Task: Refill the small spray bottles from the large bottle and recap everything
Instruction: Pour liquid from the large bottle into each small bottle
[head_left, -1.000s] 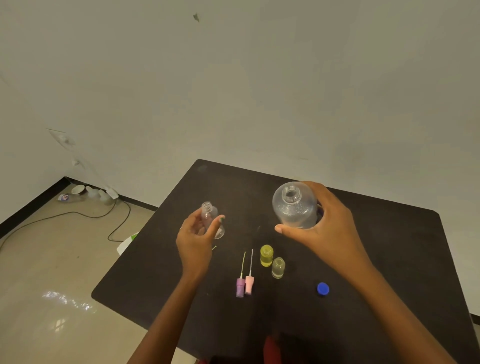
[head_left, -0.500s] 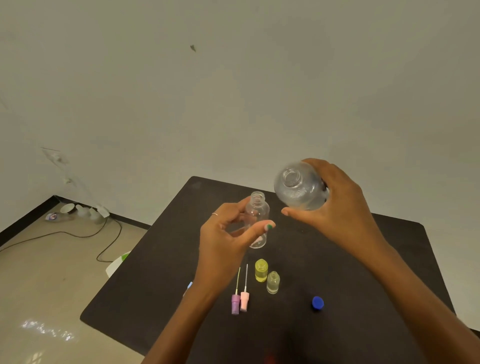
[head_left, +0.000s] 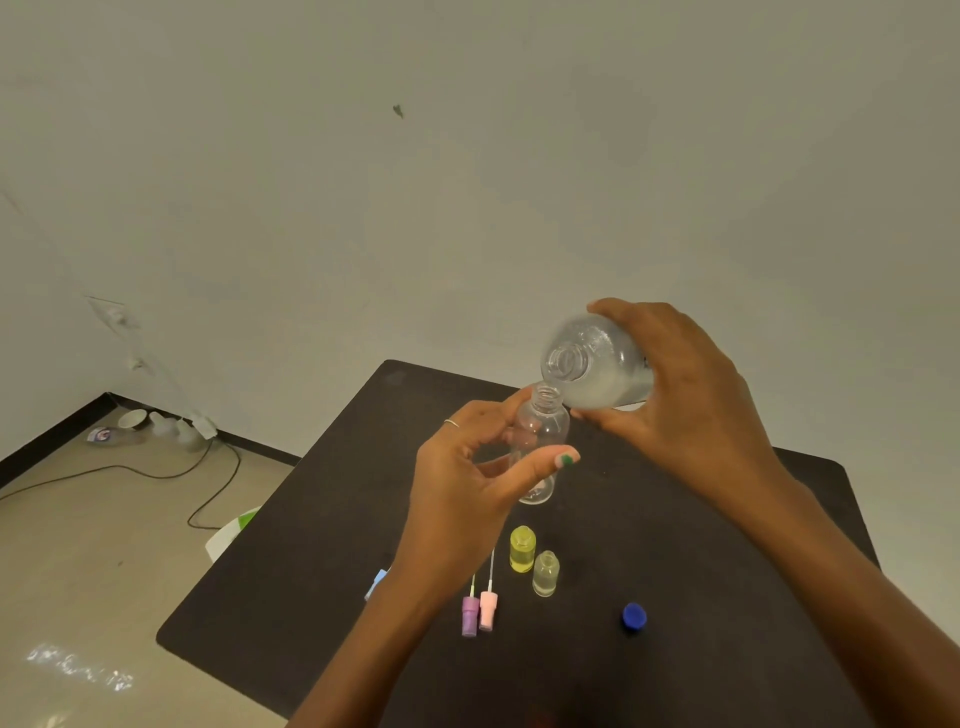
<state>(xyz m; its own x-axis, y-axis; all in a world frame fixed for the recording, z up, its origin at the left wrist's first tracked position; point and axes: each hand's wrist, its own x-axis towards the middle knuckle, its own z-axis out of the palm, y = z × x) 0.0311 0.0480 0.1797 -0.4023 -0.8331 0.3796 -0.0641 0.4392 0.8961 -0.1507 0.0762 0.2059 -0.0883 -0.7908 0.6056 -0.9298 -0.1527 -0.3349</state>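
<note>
Here we hold the small bottle upright in our left hand, above the table, while our right hand grips the big bottle, tipped so its mouth meets the small neck for pouring.

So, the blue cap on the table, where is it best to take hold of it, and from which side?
Probably by its round side wall, pinched between thumb and finger from above. The blue cap lies alone on the table, apart from the small bottles, so nothing blocks the fingers. The right hand is nearer, but it holds the large bottle.
</note>
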